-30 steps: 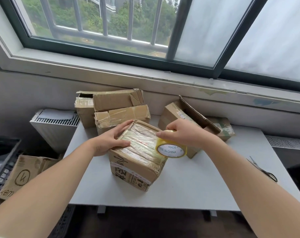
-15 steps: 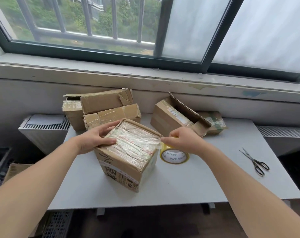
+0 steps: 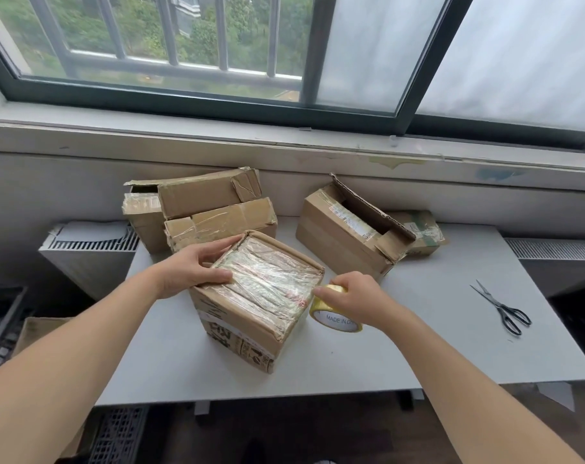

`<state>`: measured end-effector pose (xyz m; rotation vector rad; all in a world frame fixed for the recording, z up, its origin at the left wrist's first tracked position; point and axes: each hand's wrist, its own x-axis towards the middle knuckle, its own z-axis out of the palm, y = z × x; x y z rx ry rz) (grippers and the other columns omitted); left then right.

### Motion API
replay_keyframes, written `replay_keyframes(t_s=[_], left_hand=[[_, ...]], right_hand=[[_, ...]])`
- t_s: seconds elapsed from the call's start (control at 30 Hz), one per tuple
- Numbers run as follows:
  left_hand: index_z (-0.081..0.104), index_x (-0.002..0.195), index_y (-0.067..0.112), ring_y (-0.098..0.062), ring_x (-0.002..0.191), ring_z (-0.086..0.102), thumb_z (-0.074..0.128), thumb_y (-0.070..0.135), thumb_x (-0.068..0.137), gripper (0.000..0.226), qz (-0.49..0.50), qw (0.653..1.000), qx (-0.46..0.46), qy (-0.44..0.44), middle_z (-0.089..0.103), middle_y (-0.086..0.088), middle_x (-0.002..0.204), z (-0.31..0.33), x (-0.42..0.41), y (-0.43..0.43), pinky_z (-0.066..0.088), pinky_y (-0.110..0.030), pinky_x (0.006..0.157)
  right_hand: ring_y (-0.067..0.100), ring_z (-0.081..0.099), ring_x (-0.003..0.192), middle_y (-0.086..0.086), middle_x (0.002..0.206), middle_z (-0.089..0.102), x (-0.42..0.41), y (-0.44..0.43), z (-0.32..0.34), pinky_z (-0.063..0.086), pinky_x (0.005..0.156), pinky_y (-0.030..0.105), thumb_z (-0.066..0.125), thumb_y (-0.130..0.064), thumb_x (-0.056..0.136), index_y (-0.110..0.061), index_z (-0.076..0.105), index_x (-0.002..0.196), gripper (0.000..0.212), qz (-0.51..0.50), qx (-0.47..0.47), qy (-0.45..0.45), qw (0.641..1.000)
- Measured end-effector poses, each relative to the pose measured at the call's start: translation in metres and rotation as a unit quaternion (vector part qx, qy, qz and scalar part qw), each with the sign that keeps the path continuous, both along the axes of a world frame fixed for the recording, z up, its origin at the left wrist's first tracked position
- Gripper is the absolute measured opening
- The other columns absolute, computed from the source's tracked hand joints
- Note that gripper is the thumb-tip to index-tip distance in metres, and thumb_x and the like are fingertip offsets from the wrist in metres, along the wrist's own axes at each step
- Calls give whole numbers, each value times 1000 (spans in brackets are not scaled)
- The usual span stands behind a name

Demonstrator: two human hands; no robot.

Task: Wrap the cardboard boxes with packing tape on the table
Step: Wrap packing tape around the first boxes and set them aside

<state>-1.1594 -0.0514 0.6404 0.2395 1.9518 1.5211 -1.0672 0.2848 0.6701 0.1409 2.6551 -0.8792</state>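
Two hands are seen at work in the head view. A cardboard box (image 3: 261, 296), its top covered in clear tape, is set on the grey table (image 3: 418, 346), and all else is placed from it. The left hand (image 3: 192, 271) is laid on the box's far left top edge, fingers nearly straight, thumb pressed onto the taped top. Just right of the box, a roll of packing tape (image 3: 334, 318) is gripped by the right hand (image 3: 353, 298), fingers curled over its rim; the roll is held beside the box's upper right corner. Behind the box to the left, worn boxes (image 3: 204, 209) are stacked. Behind it to the right, an open-flapped box (image 3: 348, 236) is found, with a smaller box (image 3: 421, 232) beyond. Far right of the box, black scissors (image 3: 505, 311) are laid flat.
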Motion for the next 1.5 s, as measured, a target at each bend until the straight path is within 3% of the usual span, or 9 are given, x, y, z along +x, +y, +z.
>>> replay_keyframes(t_s=[0.2,0.37,0.63,0.77,0.87,0.97,1.17,1.33,1.5], left_hand=[[66,130,51,-8,109,71,95,69,43,93,53,994,-67,68,73,17,123,5,-6,-24,56,-29,92],[62,138,42,-4,112,68,84,32,83,60,45,985,-139,93,68,18,129,19,-10,-34,52,-30,102],[73,127,25,-12,115,63,79,33,89,39,111,929,-249,250,69,11,121,17,-1,-29,44,-26,103],[55,147,17,-18,142,46,47,52,103,57,-35,887,-345,306,53,5,152,20,2,-25,36,-35,118],[41,153,14,-21,138,45,1,93,79,116,-107,853,-401,315,49,4,151,26,5,-21,42,-41,111],[21,163,14,-24,154,23,-19,99,61,139,-128,847,-410,313,21,-4,170,19,12,-12,22,-38,126],[-1,163,44,-20,159,-9,-24,88,73,102,-189,816,-416,353,-17,-2,171,11,35,17,5,-55,127],[-15,162,25,-15,152,-32,-4,77,91,89,-246,750,-461,406,-31,8,165,21,51,53,-12,-63,122],[-18,161,20,-21,152,-32,11,83,94,97,-299,761,-411,404,-29,-7,166,15,81,116,-15,-62,121]], right_hand=[[13,38,53,-4,57,41,-5,-24,10,29,57,31,64,-59,92,-17,49,63,53,-27,-81,14,996],[10,33,48,-6,52,36,-18,-42,20,26,53,28,64,-57,93,-18,46,60,54,-23,-102,35,994],[5,32,38,-12,40,33,-26,-57,17,27,50,27,62,-54,94,-20,46,56,53,-43,-75,28,996],[8,34,43,-10,45,36,-26,-58,17,28,50,28,60,-51,95,-19,46,57,52,-43,-50,33,997],[9,33,45,-9,46,35,-25,-58,17,27,50,27,60,-48,96,-21,43,55,52,-45,-46,38,997],[10,33,45,-10,44,33,-21,-52,15,27,51,27,61,-46,97,-22,41,54,53,-48,-44,34,997],[11,39,50,-9,50,41,-6,-23,2,30,54,28,61,-47,97,-24,48,55,50,-51,-35,2,998],[13,42,56,-7,56,45,5,-11,-12,32,60,32,60,-51,96,-20,53,63,46,-62,-62,-12,996],[11,43,54,-10,51,46,9,-11,-12,34,57,31,60,-47,97,-22,47,57,50,-66,-58,9,996]])
